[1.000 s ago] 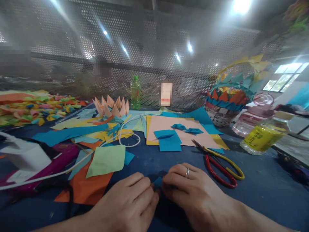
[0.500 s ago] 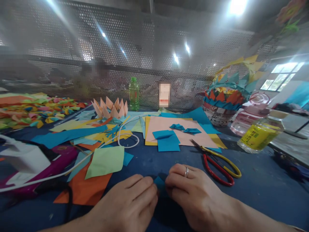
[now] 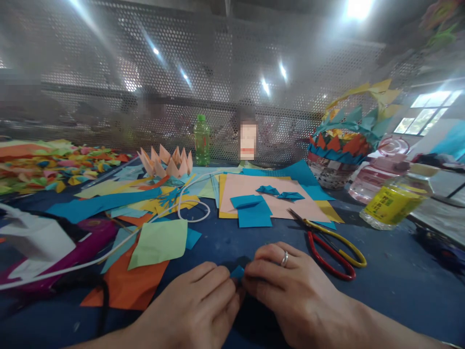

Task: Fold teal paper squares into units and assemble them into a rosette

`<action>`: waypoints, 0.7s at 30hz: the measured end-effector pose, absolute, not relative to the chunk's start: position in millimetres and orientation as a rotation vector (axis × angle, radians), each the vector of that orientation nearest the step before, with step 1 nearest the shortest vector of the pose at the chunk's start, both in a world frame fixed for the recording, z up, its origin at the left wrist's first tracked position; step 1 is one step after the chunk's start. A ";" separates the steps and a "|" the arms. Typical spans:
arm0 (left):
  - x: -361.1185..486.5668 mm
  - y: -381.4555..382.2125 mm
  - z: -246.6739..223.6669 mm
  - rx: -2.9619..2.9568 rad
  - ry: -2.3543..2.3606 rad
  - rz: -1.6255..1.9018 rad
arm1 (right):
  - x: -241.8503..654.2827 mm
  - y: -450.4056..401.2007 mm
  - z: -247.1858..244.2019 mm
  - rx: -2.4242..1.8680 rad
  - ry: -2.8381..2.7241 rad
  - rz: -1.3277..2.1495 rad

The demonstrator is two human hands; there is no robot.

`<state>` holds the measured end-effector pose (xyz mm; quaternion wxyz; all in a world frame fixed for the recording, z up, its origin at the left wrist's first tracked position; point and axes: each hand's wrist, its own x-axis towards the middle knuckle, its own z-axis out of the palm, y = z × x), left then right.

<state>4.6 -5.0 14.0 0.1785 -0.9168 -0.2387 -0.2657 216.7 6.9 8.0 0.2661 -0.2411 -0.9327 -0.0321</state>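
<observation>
Between my hands, low in the middle of the view, is a small piece of blue folded paper (image 3: pixel 238 272); only its pointed top shows. My left hand (image 3: pixel 203 298) is closed, with its fingers on the paper's left side. My right hand (image 3: pixel 286 286), wearing a ring, pinches it from the right. The fingertips nearly meet and hide most of the paper. Beyond them lie blue paper squares (image 3: pixel 256 215) and two folded blue pieces (image 3: pixel 268 190) on a pale pink sheet (image 3: pixel 240 186). Scissors (image 3: pixel 332 245) with one red and one yellow handle lie right of my right hand.
Orange paper (image 3: pixel 131 281) and green paper (image 3: pixel 160 245) lie at left, near a purple power strip (image 3: pixel 90 237) and white cable. A pink paper ring of points (image 3: pixel 170 165), a green bottle (image 3: pixel 201 143), a paper basket (image 3: pixel 330 165) and a yellow-labelled bottle (image 3: pixel 394 203) stand further back.
My right hand has shifted slightly left, bringing its fingertips nearer my left hand. Less of the blue paper's tip shows. The other things on the table stay put.
</observation>
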 end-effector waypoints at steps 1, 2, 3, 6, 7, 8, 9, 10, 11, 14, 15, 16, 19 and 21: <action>5.2 -4.0 13.2 -2.587 -0.679 -0.753 | 216.4 7.1 7.4 -0.646 -2.531 -0.063; 5.7 -3.3 12.6 -2.588 -0.682 -0.747 | 216.2 7.5 6.8 -0.641 -2.541 -0.040; 6.0 -2.9 11.9 -2.586 -0.687 -0.745 | 216.0 7.9 6.2 -0.639 -2.543 -0.024; 5.6 -3.9 9.9 -2.591 -0.698 -0.758 | 215.6 8.7 5.8 -0.660 -2.533 -0.023; 5.2 -4.7 9.2 -2.584 -0.709 -0.771 | 215.6 8.7 6.0 -0.667 -2.535 -0.032; 4.8 -5.5 8.7 -2.570 -0.724 -0.784 | 215.7 8.6 6.3 -0.670 -2.542 -0.042; 4.2 -6.1 8.2 -2.556 -0.731 -0.802 | 215.9 8.5 6.7 -0.665 -2.551 -0.052; 3.7 -6.6 7.9 -2.549 -0.732 -0.816 | 216.1 8.3 7.0 -0.661 -2.562 -0.058; 3.3 -6.7 7.8 -2.546 -0.733 -0.825 | 216.4 8.1 7.2 -0.660 -2.572 -0.062; 2.5 -6.0 8.7 -2.541 -0.738 -0.829 | 216.8 7.7 7.6 -0.664 -2.586 -0.082; 2.5 -5.7 9.3 -2.541 -0.742 -0.808 | 216.8 7.5 7.7 -0.671 -2.585 -0.092; 2.6 -5.4 10.2 -2.539 -0.744 -0.786 | 216.8 7.4 7.8 -0.675 -2.584 -0.103; 2.6 -5.6 12.5 -2.524 -0.739 -0.718 | 216.5 7.1 8.0 -0.684 -2.584 -0.118; 2.0 -6.2 12.9 -2.512 -0.721 -0.700 | 216.6 7.1 7.7 -0.682 -2.581 -0.121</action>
